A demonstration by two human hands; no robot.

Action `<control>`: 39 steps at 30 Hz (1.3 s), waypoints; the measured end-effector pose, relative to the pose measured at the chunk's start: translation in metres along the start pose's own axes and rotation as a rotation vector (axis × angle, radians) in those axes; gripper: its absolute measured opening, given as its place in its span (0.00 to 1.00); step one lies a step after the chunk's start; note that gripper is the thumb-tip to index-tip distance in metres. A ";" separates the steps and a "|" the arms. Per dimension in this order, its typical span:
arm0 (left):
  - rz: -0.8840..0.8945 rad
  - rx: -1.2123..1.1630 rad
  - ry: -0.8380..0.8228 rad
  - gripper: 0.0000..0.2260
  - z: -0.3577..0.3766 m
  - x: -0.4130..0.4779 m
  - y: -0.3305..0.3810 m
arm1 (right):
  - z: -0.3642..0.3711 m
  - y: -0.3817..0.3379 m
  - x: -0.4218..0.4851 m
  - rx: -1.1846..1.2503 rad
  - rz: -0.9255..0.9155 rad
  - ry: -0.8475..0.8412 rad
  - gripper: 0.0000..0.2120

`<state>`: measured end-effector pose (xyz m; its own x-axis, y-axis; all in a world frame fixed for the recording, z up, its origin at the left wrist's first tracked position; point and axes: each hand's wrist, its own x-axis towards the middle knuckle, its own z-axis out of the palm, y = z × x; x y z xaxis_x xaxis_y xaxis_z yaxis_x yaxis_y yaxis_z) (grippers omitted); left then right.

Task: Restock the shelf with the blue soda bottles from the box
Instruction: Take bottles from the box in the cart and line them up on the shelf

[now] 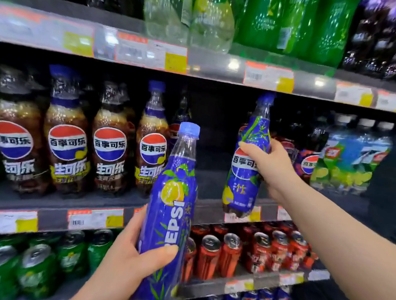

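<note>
My left hand (pixel 127 259) grips the lower half of a blue Pepsi bottle (pixel 171 194) with a lemon on its label, held upright and slightly tilted in front of the shelves. A second blue Pepsi bottle (pixel 247 157) is in my right hand (pixel 270 166), which grips its middle; its base hangs just over the front edge of the middle shelf (pixel 202 210). Behind both bottles the middle shelf shows a dark gap. The box is out of view.
Brown cola bottles (pixel 67 142) fill the middle shelf's left side; shrink-wrapped lime soda packs (pixel 351 164) stand at its right. Green cans (pixel 36 267) and red cans (pixel 230 254) sit on the shelf below. Green and clear large bottles (pixel 212 18) line the top shelf.
</note>
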<state>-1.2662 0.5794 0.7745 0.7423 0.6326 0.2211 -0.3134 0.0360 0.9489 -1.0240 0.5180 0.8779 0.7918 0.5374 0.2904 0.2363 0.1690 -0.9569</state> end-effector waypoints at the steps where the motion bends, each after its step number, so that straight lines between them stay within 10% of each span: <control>1: 0.013 0.010 0.032 0.40 0.004 0.002 -0.002 | 0.003 0.005 0.013 0.016 0.000 -0.010 0.13; 29: 0.097 0.083 0.500 0.41 0.080 0.030 -0.012 | 0.054 0.074 0.167 -0.101 -0.114 -0.538 0.43; 39: 0.087 0.046 0.445 0.39 0.077 0.028 -0.006 | 0.069 0.094 0.165 -0.205 0.020 -0.545 0.31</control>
<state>-1.1981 0.5375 0.7923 0.3848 0.9029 0.1918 -0.3290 -0.0599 0.9424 -0.9097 0.6794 0.8365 0.4062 0.8955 0.1820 0.3715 0.0201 -0.9282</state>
